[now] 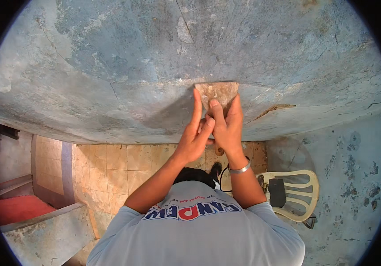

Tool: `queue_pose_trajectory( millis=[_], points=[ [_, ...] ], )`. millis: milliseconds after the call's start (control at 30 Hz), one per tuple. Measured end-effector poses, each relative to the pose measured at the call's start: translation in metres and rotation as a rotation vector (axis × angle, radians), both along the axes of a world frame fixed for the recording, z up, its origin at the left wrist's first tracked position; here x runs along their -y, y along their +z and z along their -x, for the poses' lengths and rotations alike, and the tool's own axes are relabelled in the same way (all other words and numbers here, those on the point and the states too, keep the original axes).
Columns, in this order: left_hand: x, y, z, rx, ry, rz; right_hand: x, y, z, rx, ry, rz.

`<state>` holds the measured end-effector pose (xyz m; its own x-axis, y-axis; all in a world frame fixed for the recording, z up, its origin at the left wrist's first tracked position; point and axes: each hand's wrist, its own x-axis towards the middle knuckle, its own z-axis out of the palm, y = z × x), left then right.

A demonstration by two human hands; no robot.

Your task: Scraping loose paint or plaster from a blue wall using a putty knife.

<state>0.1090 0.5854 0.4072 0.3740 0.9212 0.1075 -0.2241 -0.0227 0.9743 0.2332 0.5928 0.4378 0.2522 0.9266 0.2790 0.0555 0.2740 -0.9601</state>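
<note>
A wide, stained scraper blade point(219, 93) is held up to a blue-grey plaster wall point(137, 60), its straight edge at the wall's surface. My right hand point(227, 124) grips the scraper, thumb on the face of the blade; a rounded brown handle end point(219, 151) shows below it. Beside it, my left hand point(195, 136) supports the tool, with one finger stretched up to the blade's left corner. Where the left palm meets the handle is hidden. Cracks and worn paint mark the wall, and a broken, lifted patch point(273, 110) lies to the right of the blade.
A cream plastic chair point(312, 196) with a dark object point(277, 193) on it stands at the right, near a side wall point(350, 179). Tiled floor point(117, 166) lies below. At the left is a low masonry partition point(50, 229) beside a red surface point(20, 209).
</note>
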Motion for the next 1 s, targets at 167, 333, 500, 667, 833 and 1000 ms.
queue_pose_trajectory(
  millis=[167,333,500,667,833,1000],
  points=[
    [-0.008,0.008,-0.001,0.020,0.039,-0.048,-0.014,0.001,-0.001,0.135,-0.006,-0.109],
    [0.004,0.001,0.002,-0.126,-0.081,-0.083,-0.005,-0.002,-0.003,0.132,-0.026,-0.090],
    [-0.006,0.008,0.004,0.030,0.051,0.032,-0.015,-0.002,0.005,0.096,0.019,-0.059],
    [-0.011,-0.017,0.012,-0.156,0.011,-0.234,-0.009,-0.001,0.010,-0.030,-0.007,-0.036],
    [-0.008,0.023,0.015,-0.007,0.027,0.013,-0.013,0.006,0.017,-0.038,0.043,-0.074],
    [-0.008,0.007,0.014,-0.097,0.038,-0.100,-0.017,-0.029,0.009,0.094,-0.054,-0.073]
  ],
)
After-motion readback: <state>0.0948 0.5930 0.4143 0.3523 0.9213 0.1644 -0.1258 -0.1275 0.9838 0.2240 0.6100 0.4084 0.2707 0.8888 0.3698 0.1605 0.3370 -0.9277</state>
